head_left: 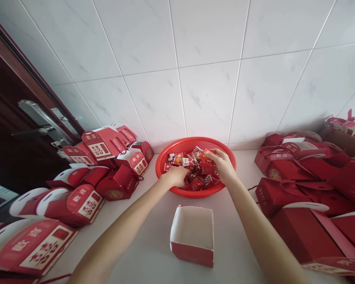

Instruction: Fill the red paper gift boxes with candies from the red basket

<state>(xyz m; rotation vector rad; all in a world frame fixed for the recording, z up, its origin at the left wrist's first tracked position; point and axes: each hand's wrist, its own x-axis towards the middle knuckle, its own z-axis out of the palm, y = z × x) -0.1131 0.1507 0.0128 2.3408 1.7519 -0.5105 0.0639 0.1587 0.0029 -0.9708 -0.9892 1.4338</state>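
A red plastic basket [195, 194] against the tiled wall holds many wrapped candies [185, 161] in red, white and yellow wrappers. My left hand [178, 176] reaches over its front left rim into the candies, palm down, its fingertips hidden among them. On the right side of the basket, my right hand [222, 163] pinches an orange-red wrapped candy [208, 154] between thumb and fingers. A small open box [192, 252], red outside and white inside, stands between my forearms in front of the basket. Its inside holds nothing that I can see.
Several red gift boxes with handles [115, 183] are stacked on the left, some bearing white character labels. More red boxes [301, 228] crowd the right side of the white surface [156, 244]. A dark door with a metal handle [44, 118] stands at the far left.
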